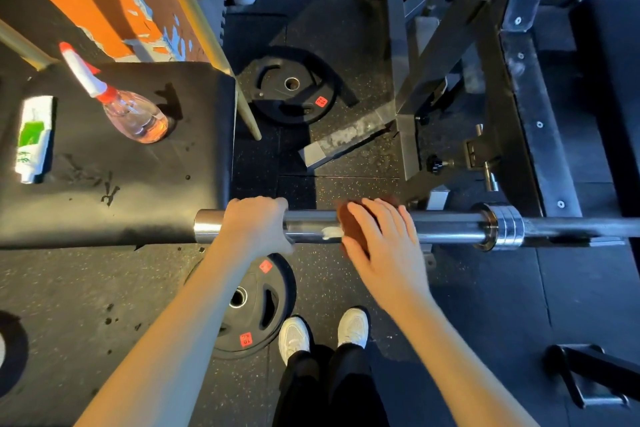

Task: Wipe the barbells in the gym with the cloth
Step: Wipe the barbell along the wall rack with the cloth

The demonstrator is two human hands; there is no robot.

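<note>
I am pressing my right hand (384,239) down with the fingers straight and close together, not curled, so the palm is flattening the cloth (349,222) against the barbell (450,227). The cloth is a reddish-brown rag, bunched under my fingers and hanging over both sides of the thick sleeve. My left hand (256,222) is wrapping round the same sleeve close to its free end, fingers over the top, gripping it to steady it.

I am judging the job to be mid-way on this sleeve at best. A white smear (330,232) is sitting on the metal just beside the cloth, between my two hands, and it is not yet wiped off. The stretch under my left hand is not being reached by the cloth at all. Beyond the collar (502,227) the thinner shaft is running out of view to the right, and I cannot tell whether it is clean.

The barbell is lying level in front of me, above the rubber floor (485,305), its free end reaching over the edge of the black bench pad (121,184). The sleeve is looking bright and shiny, the shaft darker and duller. A spray bottle (135,114) is standing on the pad, well apart from my hands.
</note>
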